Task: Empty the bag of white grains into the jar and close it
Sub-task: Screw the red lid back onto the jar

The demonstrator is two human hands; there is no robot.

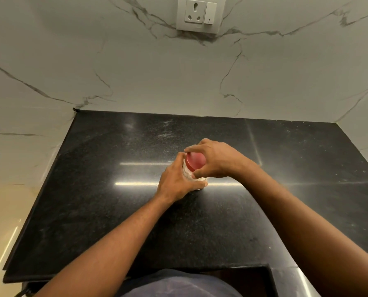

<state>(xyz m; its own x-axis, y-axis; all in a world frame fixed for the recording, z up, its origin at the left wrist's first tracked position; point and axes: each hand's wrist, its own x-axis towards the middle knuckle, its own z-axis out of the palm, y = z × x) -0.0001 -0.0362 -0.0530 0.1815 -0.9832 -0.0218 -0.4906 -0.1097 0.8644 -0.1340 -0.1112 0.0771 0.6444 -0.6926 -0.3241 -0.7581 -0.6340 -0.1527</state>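
Observation:
A small clear glass jar [188, 173] stands upright on the black countertop [114, 189], near its middle. A red lid [194, 161] sits on top of the jar. My left hand [176, 181] wraps around the jar's body from the left and front. My right hand [213, 160] grips the red lid from the right, fingers curled over its far and near edges. Most of the jar is hidden by my hands. No bag of white grains is in view.
A marble wall rises behind the counter, with a white socket and switch plate [197, 15] high up. The counter's left edge drops to a beige floor [3, 221]. Faint white dust marks the counter's far part [165, 129].

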